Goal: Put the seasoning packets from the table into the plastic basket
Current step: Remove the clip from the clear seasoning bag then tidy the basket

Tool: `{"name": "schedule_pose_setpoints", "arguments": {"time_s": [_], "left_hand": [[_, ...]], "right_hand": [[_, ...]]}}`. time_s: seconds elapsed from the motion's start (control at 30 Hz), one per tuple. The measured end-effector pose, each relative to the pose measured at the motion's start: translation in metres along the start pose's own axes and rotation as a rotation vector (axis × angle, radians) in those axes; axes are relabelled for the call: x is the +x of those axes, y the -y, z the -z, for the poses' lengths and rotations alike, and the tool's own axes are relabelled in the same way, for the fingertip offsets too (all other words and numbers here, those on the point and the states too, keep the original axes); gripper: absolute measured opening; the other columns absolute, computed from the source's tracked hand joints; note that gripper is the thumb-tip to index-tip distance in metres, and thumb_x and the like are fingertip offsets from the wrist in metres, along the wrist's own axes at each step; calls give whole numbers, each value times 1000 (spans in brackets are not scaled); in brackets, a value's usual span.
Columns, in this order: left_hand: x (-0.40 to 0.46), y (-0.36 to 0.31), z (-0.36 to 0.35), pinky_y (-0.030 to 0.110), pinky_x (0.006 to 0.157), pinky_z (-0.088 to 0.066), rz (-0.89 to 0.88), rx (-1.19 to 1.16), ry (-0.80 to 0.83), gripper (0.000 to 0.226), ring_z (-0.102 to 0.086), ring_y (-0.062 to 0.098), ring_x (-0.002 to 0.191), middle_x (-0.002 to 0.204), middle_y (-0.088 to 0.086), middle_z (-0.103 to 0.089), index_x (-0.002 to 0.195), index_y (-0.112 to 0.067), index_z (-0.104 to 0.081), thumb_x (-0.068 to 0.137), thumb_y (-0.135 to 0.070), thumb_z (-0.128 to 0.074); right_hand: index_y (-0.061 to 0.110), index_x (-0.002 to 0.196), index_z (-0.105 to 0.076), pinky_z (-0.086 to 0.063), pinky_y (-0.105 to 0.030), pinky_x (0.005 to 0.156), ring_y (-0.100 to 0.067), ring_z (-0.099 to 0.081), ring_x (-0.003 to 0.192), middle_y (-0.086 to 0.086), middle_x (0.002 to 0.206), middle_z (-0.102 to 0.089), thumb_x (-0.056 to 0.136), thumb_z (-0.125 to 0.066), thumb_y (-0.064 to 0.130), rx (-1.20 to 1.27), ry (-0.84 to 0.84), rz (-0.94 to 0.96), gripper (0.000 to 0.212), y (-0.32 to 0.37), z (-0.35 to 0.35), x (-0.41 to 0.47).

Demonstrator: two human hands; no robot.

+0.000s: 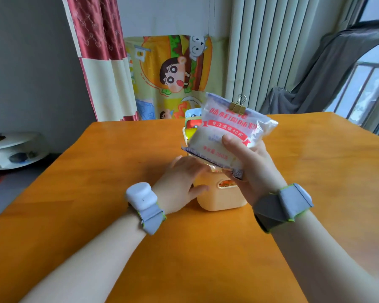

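A pale yellow plastic basket (219,200) stands on the orange table, mostly hidden behind the hands. My right hand (249,169) grips a white seasoning packet (225,132) with red print and a gold binder clip at its top, tilted in the air just above the basket. My left hand (182,182) rests against the basket's left side with its fingers relaxed, thumb on the front wall. Colourful packets (193,123) stick up from the basket's far end, and another shows through the front handle slot.
The orange table (96,193) stretches wide around the basket. Past its far edge hang a cartoon-print cloth (173,73) and a red and cream curtain. A grey curtain and a window lie at the right, a white shelf low at the left.
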State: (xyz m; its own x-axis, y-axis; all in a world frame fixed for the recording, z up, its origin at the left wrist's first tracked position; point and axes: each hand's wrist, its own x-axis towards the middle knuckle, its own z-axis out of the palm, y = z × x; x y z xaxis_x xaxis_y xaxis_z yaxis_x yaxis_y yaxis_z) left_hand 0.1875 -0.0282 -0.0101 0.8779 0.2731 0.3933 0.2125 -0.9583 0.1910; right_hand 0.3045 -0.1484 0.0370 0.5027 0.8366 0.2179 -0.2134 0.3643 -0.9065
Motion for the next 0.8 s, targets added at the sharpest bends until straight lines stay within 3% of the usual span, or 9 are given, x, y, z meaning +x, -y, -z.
{"name": "schedule_pose_setpoints", "arguments": {"time_s": [0.1, 0.17, 0.27, 0.4, 0.6, 0.8], "left_hand": [[2, 10, 10, 30, 83, -43, 13, -139, -66, 45, -54, 24, 98, 96, 17, -65, 95, -6, -67, 79, -37, -38], [-7, 18, 14, 25, 79, -41, -55, -140, -117, 34, -48, 15, 90, 88, 17, -65, 89, -5, -66, 81, -29, -44], [-32, 29, 23, 21, 78, -39, -138, -115, -172, 18, -49, 14, 83, 80, 11, -65, 88, -14, -59, 88, -28, -49], [-62, 38, 41, 29, 74, -45, -187, -42, -164, 15, -53, 15, 80, 80, 4, -64, 87, -18, -57, 91, -28, -47], [-86, 40, 51, 29, 70, -45, -189, 39, -165, 9, -53, 13, 82, 83, 4, -66, 94, -22, -56, 88, -25, -50], [-111, 39, 60, 20, 69, -38, -212, 94, -177, 15, -51, 9, 82, 81, 0, -66, 92, -24, -57, 90, -33, -45]], "right_hand": [[10, 129, -41, -48, -63, 91, -35, -64, 106, -21, 123, -60, 63, -79, 28, -12, -62, -16, 78, 2, 0, -1], [10, 130, -38, -49, -59, 91, -33, -64, 108, -20, 125, -59, 62, -79, 26, -1, -65, -17, 81, 1, 0, -2], [11, 123, -40, -55, -48, 86, -28, -65, 105, -15, 119, -62, 69, -77, 13, -84, -104, 20, 65, 0, -3, -3], [15, 114, -38, -59, -34, 79, -18, -67, 98, -7, 110, -63, 72, -72, 4, -222, -61, 89, 55, 0, -20, -2], [11, 118, -34, -59, -32, 79, -15, -67, 94, -6, 105, -62, 72, -70, -4, -338, 79, 93, 60, -16, -50, -2], [16, 116, -37, -60, -31, 75, -8, -69, 88, -1, 103, -63, 72, -69, 0, -284, 140, 57, 57, -17, -56, 1]]}}
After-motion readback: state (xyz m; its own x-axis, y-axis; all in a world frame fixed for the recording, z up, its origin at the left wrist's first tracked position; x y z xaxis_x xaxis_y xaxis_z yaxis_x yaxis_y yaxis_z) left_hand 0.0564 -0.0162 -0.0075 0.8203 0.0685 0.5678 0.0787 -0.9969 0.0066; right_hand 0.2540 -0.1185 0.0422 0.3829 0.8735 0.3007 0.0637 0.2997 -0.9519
